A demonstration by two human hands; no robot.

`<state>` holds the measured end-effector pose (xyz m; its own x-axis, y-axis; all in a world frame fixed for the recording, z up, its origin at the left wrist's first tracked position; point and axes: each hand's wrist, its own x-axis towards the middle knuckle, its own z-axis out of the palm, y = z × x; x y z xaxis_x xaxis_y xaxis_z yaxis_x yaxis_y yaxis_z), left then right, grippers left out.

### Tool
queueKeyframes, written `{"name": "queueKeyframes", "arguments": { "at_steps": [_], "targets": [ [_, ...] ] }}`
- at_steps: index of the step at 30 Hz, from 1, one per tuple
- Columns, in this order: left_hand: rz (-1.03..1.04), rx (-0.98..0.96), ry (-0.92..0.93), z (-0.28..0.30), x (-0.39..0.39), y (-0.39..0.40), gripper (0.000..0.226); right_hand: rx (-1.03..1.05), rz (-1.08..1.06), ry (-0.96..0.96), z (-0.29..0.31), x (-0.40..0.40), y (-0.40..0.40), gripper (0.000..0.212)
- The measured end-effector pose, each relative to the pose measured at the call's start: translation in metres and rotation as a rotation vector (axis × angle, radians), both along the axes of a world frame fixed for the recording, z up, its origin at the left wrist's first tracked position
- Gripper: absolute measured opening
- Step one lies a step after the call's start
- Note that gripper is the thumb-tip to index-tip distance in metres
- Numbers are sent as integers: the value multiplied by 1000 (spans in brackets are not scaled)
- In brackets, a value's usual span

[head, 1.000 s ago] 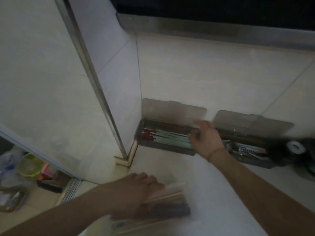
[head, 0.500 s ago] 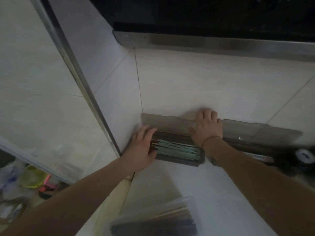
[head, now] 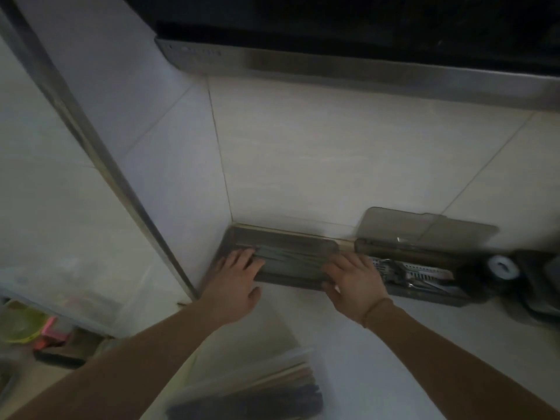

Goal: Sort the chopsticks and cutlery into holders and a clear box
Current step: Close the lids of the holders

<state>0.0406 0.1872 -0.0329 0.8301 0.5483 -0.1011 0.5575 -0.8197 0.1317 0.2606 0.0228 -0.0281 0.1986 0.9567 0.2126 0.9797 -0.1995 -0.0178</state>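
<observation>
Nearest me on the worktop (head: 378, 374) lies the clear box (head: 251, 392) of chopsticks. Beyond, my left hand (head: 236, 280) and right hand (head: 353, 281) press flat, fingers spread, on the closed chopstick holder (head: 288, 256); the cutlery holder (head: 424, 268) stands open beside it.

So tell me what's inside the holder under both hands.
Through the closed smoky lid of the left holder, pale green chopsticks lie lengthwise. The left hand and right hand rest on its ends and cover what lies there, so their tips are hidden.

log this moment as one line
left hand: on chopstick holder lid | right hand: on lid | lid: down | cutlery holder: open
</observation>
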Motion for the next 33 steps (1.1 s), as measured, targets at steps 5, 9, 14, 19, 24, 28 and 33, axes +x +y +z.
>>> {"name": "queueKeyframes", "arguments": {
  "at_steps": [5, 9, 14, 19, 24, 28, 33],
  "targets": [
    [66, -61, -49, 5, 22, -13, 63, 226, -487, 106, 46, 88, -31, 33],
    [10, -285, -184, 27, 82, -35, 63, 275, -668, 146, 70, 131, -66, 39],
    [9, -675, -253, 68, 166, -64, 70, -1, -653, 148, 75, 159, -83, 57],
    [120, -893, -399, 79, 213, -75, 70, -104, -583, -12, 74, 168, -86, 46],
    [150, -637, -398, 54, 203, -70, 30, 64, -413, -52, 52, 161, -109, 27],
    [-76, -394, -72, 36, 171, -61, 44, -217, -265, -71, 24, 141, -137, 37],
    [-145, -75, 167, 25, 118, -29, 97, -518, -239, -40, 22, 137, -118, 63]
  ]
}}
